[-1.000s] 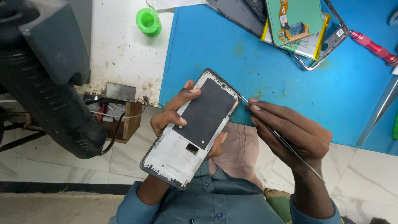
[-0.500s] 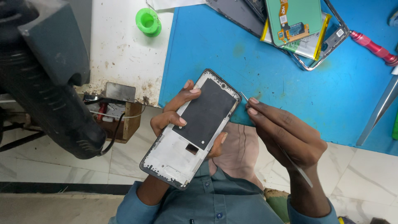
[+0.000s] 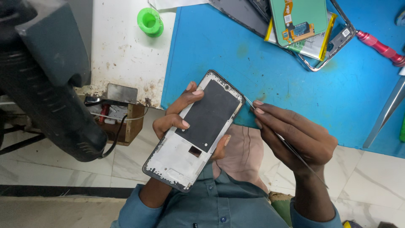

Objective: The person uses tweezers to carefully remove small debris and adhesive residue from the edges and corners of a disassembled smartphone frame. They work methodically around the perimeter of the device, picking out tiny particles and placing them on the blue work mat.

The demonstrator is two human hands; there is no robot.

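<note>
Your left hand [image 3: 179, 116] held a phone frame [image 3: 196, 131] from underneath, with your fingers curled over its left edge and your thumb on its right edge. Its inside faced up at you, with a black sheet on the top part and bare white metal on the bottom part. You held it tilted in the air over your lap, just off the near edge of the table [image 3: 126, 55]. Your right hand [image 3: 295, 137] was closed around thin metal tweezers [image 3: 287, 145], pinched like a pencil. Their tip sat right at the top right corner of the frame. You wore a blue-green shirt [image 3: 219, 207], and a brownish cloth [image 3: 242, 154] lay on your lap.

Past your hands, a blue mat [image 3: 236, 46] covered the table. Farther back on the mat lay an opened phone [image 3: 306, 29] with a green board and a yellow-edged battery. A red-handled tool [image 3: 379, 46] lay near it on the right. A green spool [image 3: 150, 21] stood on the white part of the table, far left. A big dark machine [image 3: 46, 80] filled the left side.
</note>
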